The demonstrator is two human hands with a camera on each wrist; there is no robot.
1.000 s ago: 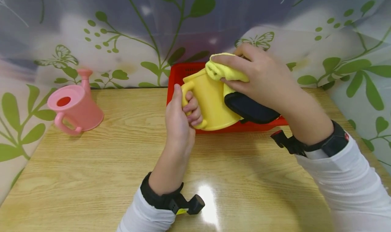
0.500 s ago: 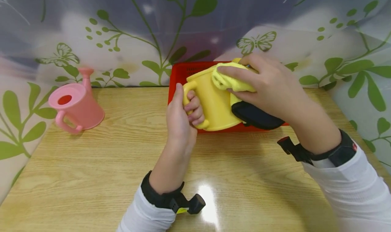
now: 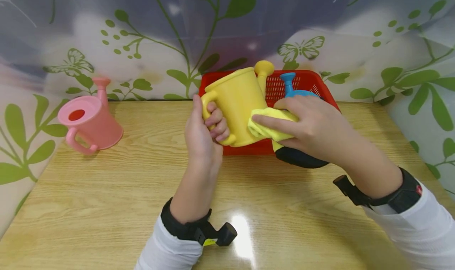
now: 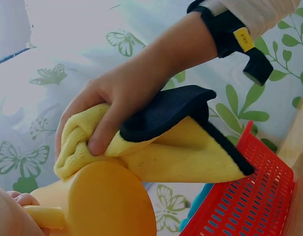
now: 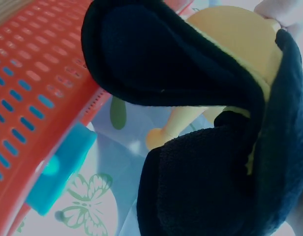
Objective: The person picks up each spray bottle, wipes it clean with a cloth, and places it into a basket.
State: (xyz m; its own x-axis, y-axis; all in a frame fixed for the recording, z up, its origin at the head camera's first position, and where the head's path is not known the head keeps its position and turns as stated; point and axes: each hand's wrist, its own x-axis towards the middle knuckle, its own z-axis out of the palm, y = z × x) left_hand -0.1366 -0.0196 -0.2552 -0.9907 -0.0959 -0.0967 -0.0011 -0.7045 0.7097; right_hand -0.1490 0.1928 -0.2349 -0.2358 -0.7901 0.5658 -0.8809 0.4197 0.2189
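My left hand [image 3: 205, 132] grips the handle of a yellow watering can [image 3: 239, 104], which is tilted in front of a red basket. In my right hand [image 3: 309, 124] is a bunched cloth [image 3: 271, 122], yellow on one side and dark navy on the other. The cloth touches the right side of the can's body, near its base. From the left wrist view, the cloth [image 4: 176, 152] lies against the can beside its round bottom [image 4: 112, 201]. The right wrist view is largely covered by the cloth's dark side [image 5: 200, 182].
The red basket [image 3: 323, 88] stands at the back of the wooden table [image 3: 142, 183], against a leaf-patterned curtain. Inside it is a blue watering can [image 3: 288, 82], partly hidden by my right hand. A pink watering can [image 3: 94, 122] stands at the left.
The cloth has moved down along the can's side, from near the rim toward the base. The yellow can has shifted slightly left, and its spout and the blue can have come into sight.
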